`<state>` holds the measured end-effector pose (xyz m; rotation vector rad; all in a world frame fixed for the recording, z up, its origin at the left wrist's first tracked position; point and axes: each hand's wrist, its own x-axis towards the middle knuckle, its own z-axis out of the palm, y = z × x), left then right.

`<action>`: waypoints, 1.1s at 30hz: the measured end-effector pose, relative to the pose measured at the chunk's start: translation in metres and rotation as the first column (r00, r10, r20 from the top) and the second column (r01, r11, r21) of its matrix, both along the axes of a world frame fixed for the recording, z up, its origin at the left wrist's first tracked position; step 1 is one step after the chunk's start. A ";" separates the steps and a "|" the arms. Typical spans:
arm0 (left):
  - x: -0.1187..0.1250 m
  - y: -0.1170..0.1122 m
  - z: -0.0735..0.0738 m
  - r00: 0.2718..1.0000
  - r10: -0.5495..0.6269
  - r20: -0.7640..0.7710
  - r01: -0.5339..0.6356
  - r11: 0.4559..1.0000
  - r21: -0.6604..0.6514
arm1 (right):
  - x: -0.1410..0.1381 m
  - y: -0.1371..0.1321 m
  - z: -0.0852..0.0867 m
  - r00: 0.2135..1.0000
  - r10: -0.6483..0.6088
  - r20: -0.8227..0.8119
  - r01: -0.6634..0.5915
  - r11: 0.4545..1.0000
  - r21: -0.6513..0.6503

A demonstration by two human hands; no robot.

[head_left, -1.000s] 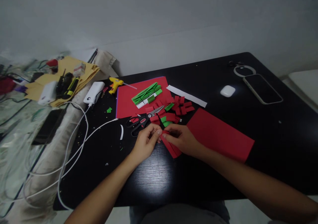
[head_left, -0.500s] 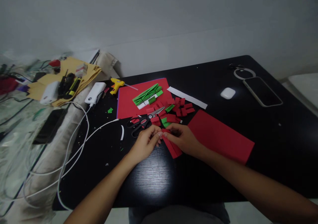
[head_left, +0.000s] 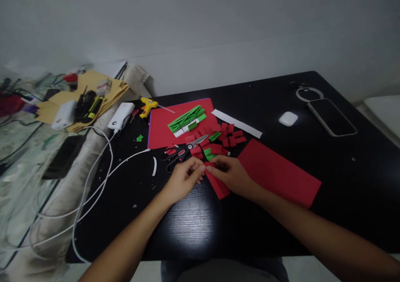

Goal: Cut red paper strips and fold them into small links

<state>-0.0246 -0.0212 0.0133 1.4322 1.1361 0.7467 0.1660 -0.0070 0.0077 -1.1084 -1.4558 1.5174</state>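
Between my two hands is a narrow folded strip of red paper [head_left: 218,185], slanting down toward me. My left hand [head_left: 188,174] pinches its upper end with thumb and fingers. From the other side my right hand [head_left: 229,172] grips the same strip, its fingertips almost touching the left ones. Just beyond the hands lie black-handled scissors [head_left: 184,148], their blades slightly apart, against a heap of folded red paper pieces [head_left: 230,135]. A small green paper piece [head_left: 208,154] shows right above my fingers. To the right rests a large red sheet [head_left: 278,171], partly under my right forearm.
Behind are a red sheet [head_left: 159,127] bearing folded green paper [head_left: 187,119], a white strip [head_left: 237,123] and a yellow glue gun [head_left: 148,107]. White cables [head_left: 109,177] and a power bank [head_left: 121,115] lie left; an earbud case [head_left: 288,118] and phone [head_left: 333,117] right.
The view has shifted very slightly, so everything on the table sits a few pixels further right. Both hands keep the same hold on the red paper strip.
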 end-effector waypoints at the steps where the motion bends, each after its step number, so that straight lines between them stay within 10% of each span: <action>1: 0.000 0.000 0.000 1.000 -0.005 -0.013 0.005 1.000 0.005 | 0.000 0.001 0.000 1.000 -0.007 -0.009 0.007 1.000 -0.008; 33: 0.004 -0.005 -0.001 0.997 -0.076 0.021 0.077 0.993 -0.089 | 0.002 0.002 0.003 0.990 -0.104 -0.091 0.095 0.991 -0.096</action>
